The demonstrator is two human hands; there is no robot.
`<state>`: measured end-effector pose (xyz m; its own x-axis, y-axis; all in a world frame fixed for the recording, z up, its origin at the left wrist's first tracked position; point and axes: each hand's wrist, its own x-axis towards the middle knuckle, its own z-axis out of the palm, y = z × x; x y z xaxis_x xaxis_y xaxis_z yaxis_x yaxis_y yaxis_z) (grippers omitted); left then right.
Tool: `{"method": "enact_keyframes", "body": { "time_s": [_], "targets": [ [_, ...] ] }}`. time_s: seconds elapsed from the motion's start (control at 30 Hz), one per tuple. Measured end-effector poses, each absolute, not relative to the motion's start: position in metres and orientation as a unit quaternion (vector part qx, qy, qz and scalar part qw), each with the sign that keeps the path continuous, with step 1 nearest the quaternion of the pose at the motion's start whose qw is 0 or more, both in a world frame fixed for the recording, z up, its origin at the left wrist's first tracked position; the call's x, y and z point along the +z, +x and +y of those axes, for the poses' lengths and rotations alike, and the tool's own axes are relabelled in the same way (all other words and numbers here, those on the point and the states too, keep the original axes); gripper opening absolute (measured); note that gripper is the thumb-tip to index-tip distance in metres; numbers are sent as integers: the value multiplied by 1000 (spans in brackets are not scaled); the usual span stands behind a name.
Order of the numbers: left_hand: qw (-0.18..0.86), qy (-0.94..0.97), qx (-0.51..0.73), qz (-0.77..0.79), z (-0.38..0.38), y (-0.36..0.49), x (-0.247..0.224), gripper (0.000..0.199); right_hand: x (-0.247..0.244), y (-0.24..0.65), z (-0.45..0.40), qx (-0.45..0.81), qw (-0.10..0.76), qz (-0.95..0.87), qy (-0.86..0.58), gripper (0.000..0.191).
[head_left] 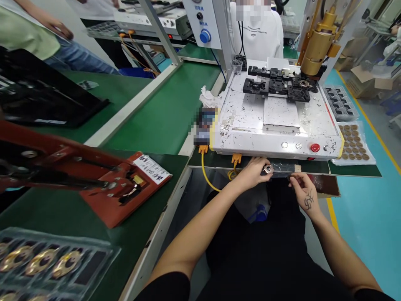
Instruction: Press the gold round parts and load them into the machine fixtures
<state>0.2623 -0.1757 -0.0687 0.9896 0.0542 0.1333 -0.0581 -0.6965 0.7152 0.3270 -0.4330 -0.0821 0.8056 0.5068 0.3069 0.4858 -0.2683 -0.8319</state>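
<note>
Between the thumb and fingers of my left hand (254, 173) is a small round metal part (268, 169) with a dark centre, just below the front edge of the white machine (244, 140). To its right, my right hand (305, 192) has thumb and fingers pinched together. A small dark bit shows at those fingertips, too little to name. Clear film or tape (283, 168) lies along the bench edge between the two hands. Black fixture blocks (275, 85) sit on top of the machine, with a round metal piece (303, 83) in the right one.
A gold cylinder (318, 46) hangs over the machine. Round brown discs (354, 142) and a tray of black parts (340, 102) lie at right. At left stand a red hand press (125, 196) and a tray of gold rings (67, 263). Another person (260, 35) is behind the machine.
</note>
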Motion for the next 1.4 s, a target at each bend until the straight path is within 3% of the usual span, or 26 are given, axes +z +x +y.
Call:
{"method": "enact_keyframes", "body": {
  "time_s": [0.2, 0.43, 0.53, 0.77, 1.03, 1.27, 1.4],
  "targets": [
    [426, 894, 135, 28, -185, 235, -50, 22, -52, 331, -428, 87, 608, -201, -763, 33],
    [810, 566, 48, 148, -207, 194, -24, 51, -24, 324, -415, 199, 666, -142, -705, 36],
    [875, 451, 34, 174, -216, 188, -17, 58, -15, 320, -411, 232, 662, -158, -695, 37],
    [902, 395, 48, 169, -228, 169, -1, 50, -4, 309, -418, 293, 654, -187, -673, 31],
    [894, 414, 65, 156, -236, 154, -2, 51, 6, 300, -417, 400, 653, -176, -618, 38],
    [891, 424, 67, 151, -239, 149, -3, 52, 13, 293, -409, 266, 573, -309, -711, 33],
    [882, 442, 77, 144, -242, 148, -3, 55, 16, 286, -398, 254, 561, -351, -705, 31]
  ]
}}
